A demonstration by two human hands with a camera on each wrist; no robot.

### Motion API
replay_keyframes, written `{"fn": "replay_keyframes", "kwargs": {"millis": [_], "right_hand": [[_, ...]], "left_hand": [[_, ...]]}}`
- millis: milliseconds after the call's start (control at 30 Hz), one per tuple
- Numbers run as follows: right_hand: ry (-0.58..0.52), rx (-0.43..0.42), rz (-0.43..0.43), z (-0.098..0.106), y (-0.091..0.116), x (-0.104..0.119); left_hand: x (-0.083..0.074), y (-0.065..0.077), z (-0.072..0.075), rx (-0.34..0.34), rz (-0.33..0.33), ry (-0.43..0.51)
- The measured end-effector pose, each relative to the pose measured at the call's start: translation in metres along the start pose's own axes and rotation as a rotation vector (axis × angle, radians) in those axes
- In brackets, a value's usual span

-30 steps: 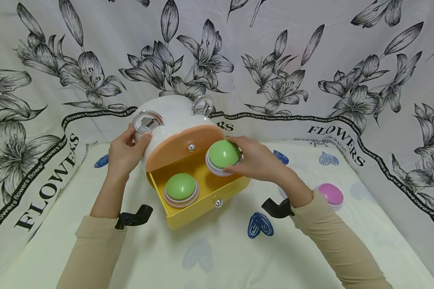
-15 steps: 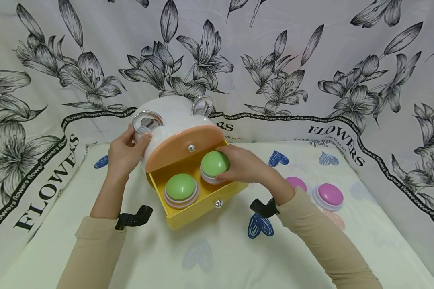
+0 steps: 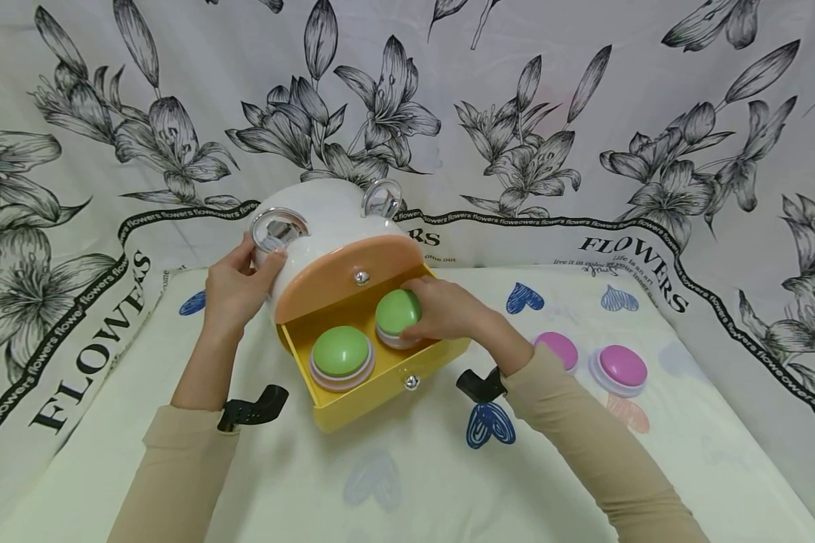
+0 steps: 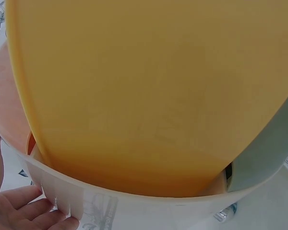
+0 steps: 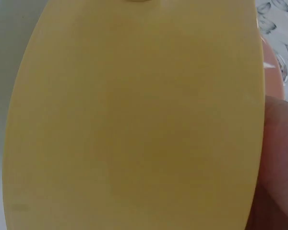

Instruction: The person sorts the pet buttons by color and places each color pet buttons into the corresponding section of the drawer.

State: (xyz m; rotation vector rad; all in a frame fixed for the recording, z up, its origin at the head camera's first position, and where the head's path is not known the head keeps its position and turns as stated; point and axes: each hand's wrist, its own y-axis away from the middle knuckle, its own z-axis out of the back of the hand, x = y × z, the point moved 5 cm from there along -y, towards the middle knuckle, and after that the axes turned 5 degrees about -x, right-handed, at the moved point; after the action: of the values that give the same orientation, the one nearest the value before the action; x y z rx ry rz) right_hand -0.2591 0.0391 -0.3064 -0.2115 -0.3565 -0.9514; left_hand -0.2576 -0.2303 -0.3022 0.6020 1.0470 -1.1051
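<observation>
A white rounded storage box [image 3: 333, 207] with an orange upper drawer front [image 3: 339, 279] stands at centre-left in the head view. Its yellow drawer [image 3: 367, 403] is pulled out. My left hand [image 3: 238, 290] rests against the box's left side, thumb and fingers spread by a chrome ring. Straight fingers [image 4: 33, 213] touch the white shell in the left wrist view. My right hand [image 3: 444, 309] grips a green-domed push button [image 3: 398, 313] with a pale base, inside the drawer's right part. A second such green button [image 3: 342, 352] sits in the drawer's left part.
Two pink-domed buttons, a nearer pink button [image 3: 558, 351] and a farther pink button [image 3: 621, 366], lie right of the box on the heart-patterned cloth [image 3: 407, 483]. A flower-printed curtain [image 3: 489, 136] hangs behind.
My right hand has carried the green button left and down into the yellow drawer. More of the nearer pink button shows beside my sleeve. My left hand holds its place.
</observation>
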Motion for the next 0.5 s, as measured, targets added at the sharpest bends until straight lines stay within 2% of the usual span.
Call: {"fn": "replay_keyframes", "kwargs": {"millis": [167, 500], "right_hand": [[-0.010, 0.043, -0.017, -0.0043, -0.0015, 0.0009], [0.042, 0.096, -0.031, -0.0092, -0.0028, 0.0011]], "left_hand": [[0.0004, -0.0006, -0.0004, 0.001, -0.006, -0.004], [0.0020, -0.0009, -0.0002, -0.002, -0.013, -0.004]]}}
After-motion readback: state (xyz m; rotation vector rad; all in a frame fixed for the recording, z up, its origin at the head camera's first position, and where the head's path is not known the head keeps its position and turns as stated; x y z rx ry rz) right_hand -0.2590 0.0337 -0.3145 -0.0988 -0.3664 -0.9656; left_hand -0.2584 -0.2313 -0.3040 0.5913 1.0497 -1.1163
